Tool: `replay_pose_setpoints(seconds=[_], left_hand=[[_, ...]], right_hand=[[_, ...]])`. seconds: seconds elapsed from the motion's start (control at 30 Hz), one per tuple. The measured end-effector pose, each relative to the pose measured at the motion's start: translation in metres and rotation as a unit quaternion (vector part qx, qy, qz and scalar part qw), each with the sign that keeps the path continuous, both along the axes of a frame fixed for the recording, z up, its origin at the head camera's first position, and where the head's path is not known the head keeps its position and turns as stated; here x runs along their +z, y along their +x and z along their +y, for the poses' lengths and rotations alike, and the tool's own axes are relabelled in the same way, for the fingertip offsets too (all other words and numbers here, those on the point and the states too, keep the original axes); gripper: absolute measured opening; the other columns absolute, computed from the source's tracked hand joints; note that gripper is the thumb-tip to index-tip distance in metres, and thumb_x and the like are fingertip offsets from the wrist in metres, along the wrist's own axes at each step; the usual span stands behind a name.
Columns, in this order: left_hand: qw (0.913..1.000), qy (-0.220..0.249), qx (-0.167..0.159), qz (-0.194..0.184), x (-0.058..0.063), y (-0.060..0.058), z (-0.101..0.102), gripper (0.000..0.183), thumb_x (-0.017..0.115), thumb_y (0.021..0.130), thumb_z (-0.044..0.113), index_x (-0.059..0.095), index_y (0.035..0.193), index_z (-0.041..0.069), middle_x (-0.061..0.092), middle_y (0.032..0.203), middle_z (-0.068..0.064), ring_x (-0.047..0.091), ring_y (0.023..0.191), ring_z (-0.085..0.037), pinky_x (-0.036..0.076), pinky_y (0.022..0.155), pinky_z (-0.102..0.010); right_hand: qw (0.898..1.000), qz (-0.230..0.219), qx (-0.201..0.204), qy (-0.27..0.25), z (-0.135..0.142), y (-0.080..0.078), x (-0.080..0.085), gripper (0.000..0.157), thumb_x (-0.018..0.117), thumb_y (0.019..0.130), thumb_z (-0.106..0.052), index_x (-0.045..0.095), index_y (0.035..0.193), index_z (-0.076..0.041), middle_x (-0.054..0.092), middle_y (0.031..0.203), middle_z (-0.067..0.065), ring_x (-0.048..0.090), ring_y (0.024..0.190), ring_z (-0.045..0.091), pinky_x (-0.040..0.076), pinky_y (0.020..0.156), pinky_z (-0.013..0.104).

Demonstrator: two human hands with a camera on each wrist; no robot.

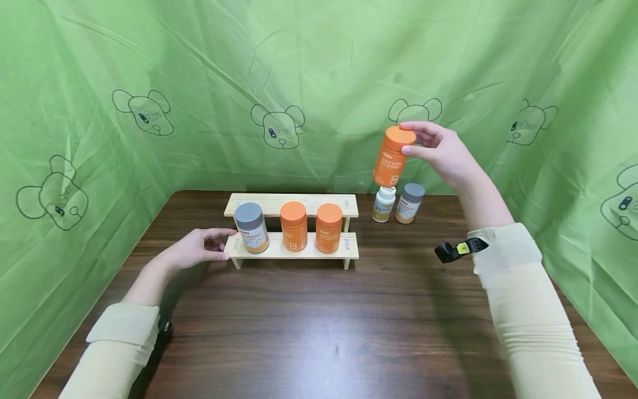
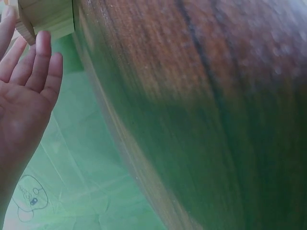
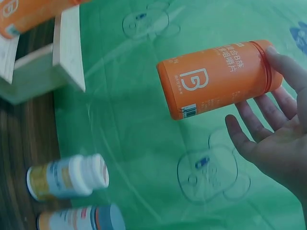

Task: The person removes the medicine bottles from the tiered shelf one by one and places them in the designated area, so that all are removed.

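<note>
My right hand (image 1: 438,149) pinches an orange pill bottle (image 1: 391,158) by its lid, holding it up in the air above the back right of the table. In the right wrist view the same orange bottle (image 3: 218,79) shows a white B on its label, with thumb and fingers at the cap end. My left hand (image 1: 196,247) grips the left end of the lower step of a wooden two-step rack (image 1: 294,254). On that step stand a grey-lidded bottle (image 1: 252,228) and two orange bottles, a middle one (image 1: 294,227) and a right one (image 1: 329,228).
Under the raised bottle, a small white-capped bottle (image 1: 384,205) and another grey-lidded bottle (image 1: 410,203) stand on the dark wooden table (image 1: 299,321). A green curtain (image 1: 329,66) with mouse-head drawings hangs around the back and sides.
</note>
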State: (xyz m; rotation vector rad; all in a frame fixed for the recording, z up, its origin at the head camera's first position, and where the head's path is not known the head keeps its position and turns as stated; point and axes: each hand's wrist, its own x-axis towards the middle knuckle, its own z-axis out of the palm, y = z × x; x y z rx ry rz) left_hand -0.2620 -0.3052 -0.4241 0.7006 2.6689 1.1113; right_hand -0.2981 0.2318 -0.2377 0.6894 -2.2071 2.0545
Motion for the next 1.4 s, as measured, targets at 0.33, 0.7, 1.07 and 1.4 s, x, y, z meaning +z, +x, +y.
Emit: replay_pose_setpoints(seconds=[0.33, 0.7, 1.07, 1.4], left_hand=[[0.9997, 0.001, 0.007, -0.022, -0.002, 0.004, 0.0, 0.066, 0.077, 0.078, 0.028, 0.051, 0.137, 0.014, 0.064, 0.118, -0.014, 0.065, 0.101, -0.02, 0.049, 0.084, -0.027], [0.9983, 0.03, 0.0, -0.05, -0.008, 0.008, -0.002, 0.066, 0.076, 0.08, 0.022, 0.048, 0.139, 0.012, 0.059, 0.123, -0.021, 0.065, 0.1, -0.015, 0.05, 0.081, -0.02], [0.9989, 0.013, -0.002, -0.046, -0.003, 0.006, -0.001, 0.068, 0.075, 0.08, 0.025, 0.047, 0.14, 0.015, 0.071, 0.097, -0.01, 0.068, 0.088, -0.015, 0.049, 0.079, -0.023], [0.9972, 0.024, -0.008, -0.07, 0.002, 0.005, -0.001, 0.067, 0.073, 0.083, 0.026, 0.043, 0.142, 0.015, 0.068, 0.07, -0.016, 0.063, 0.062, -0.032, 0.047, 0.067, -0.026]], right_hand=[[0.998, -0.005, -0.057, 0.03, 0.038, -0.002, -0.023, 0.047, 0.069, 0.083, 0.0, 0.057, 0.128, -0.009, 0.063, 0.117, -0.003, 0.055, 0.109, 0.01, 0.044, 0.087, 0.016], [0.994, -0.018, -0.1, 0.033, 0.078, -0.002, -0.059, 0.051, 0.068, 0.084, -0.001, 0.054, 0.133, -0.009, 0.063, 0.115, -0.009, 0.054, 0.109, 0.008, 0.043, 0.085, 0.014], [0.977, -0.011, -0.161, 0.141, 0.113, 0.001, -0.079, 0.053, 0.068, 0.087, -0.012, 0.051, 0.136, -0.015, 0.06, 0.114, -0.017, 0.051, 0.107, 0.001, 0.041, 0.081, 0.01], [0.967, -0.029, -0.203, 0.153, 0.132, -0.008, -0.118, 0.056, 0.07, 0.086, -0.017, 0.049, 0.138, -0.016, 0.058, 0.113, -0.023, 0.049, 0.107, -0.005, 0.042, 0.079, 0.009]])
